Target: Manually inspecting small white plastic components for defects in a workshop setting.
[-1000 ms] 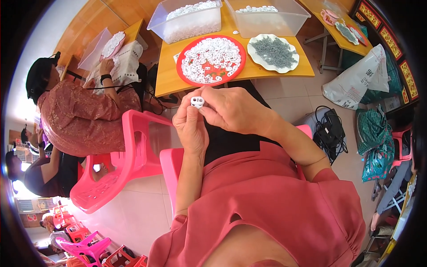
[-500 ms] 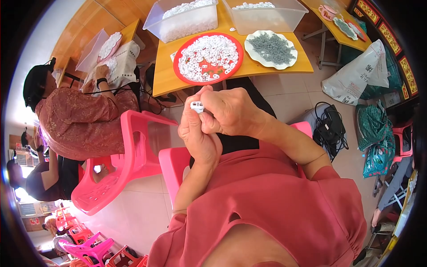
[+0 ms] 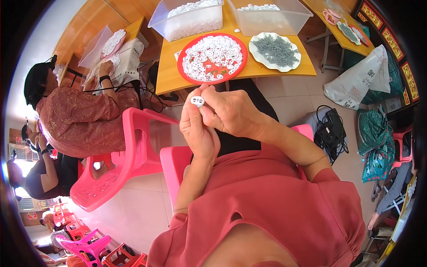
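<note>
since the earlier frame both hands have been kept raised. a small white piece [image 3: 197, 101] is pinched by fingers of the left hand [image 3: 198, 129] and right hand [image 3: 231, 111], at 6 o'clock of the red plate [image 3: 183, 71] on the desk [image 3: 167, 78].

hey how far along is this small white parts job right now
Done: both clear bins behind the tray hold white pieces, though whether those are finished cannot be told. In hand: the left hand and right hand pinch one small white part together. Left: the red tray is still heaped with white parts, and the white plate is full of grey pieces.
</note>
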Tool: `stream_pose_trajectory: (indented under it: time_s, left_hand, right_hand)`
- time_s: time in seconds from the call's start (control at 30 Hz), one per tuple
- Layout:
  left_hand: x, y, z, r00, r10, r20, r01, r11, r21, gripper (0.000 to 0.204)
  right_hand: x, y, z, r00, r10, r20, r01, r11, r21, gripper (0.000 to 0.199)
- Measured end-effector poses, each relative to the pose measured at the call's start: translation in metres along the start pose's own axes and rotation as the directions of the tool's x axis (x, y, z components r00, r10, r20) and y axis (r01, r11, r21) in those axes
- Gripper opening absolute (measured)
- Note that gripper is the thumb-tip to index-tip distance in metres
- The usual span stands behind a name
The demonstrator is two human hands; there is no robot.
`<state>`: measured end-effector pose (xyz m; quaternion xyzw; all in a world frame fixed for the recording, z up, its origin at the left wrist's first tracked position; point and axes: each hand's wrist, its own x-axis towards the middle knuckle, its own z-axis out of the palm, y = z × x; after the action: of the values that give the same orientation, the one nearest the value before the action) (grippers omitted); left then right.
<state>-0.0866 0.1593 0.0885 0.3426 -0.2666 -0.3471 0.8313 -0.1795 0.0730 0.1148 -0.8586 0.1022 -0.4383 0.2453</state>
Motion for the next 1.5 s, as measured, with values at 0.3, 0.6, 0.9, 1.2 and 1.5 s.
stream_pose_trajectory:
  time_s: [0.3, 0.6, 0.9, 1.2, 1.5]
  left_hand:
    - [0.007, -0.002, 0.003, 1.0, 0.015, 0.001, -0.015, 1.0, -0.008, 0.037]
    - [0.016, -0.006, -0.003, 0.986, 0.03, 0.161, -0.033, 0.999, 0.017, 0.034]
    - [0.013, -0.012, -0.007, 0.984, 0.043, 0.171, -0.062, 0.992, 0.112, 0.044]
    - [0.013, -0.01, -0.015, 0.991, 0.054, 0.126, -0.088, 0.957, 0.276, 0.045]
    - [0.019, 0.01, -0.04, 0.996, -0.056, -0.071, 0.068, 0.981, 0.181, 0.04]
  right_hand:
    - [0.006, -0.001, -0.005, 0.979, 0.199, -0.034, -0.166, 0.889, 0.427, 0.018]
    - [0.014, -0.007, -0.042, 0.809, 0.436, 0.395, -0.567, 0.4, 0.72, 0.031]
    - [0.007, -0.01, -0.048, 0.825, 0.431, 0.365, -0.549, 0.462, 0.696, 0.034]
    - [0.009, -0.002, -0.026, 0.759, 0.491, 0.428, -0.622, 0.35, 0.701, 0.031]
    - [0.128, 0.132, -0.1, 0.722, 0.69, -0.05, -0.535, 0.603, 0.591, 0.034]
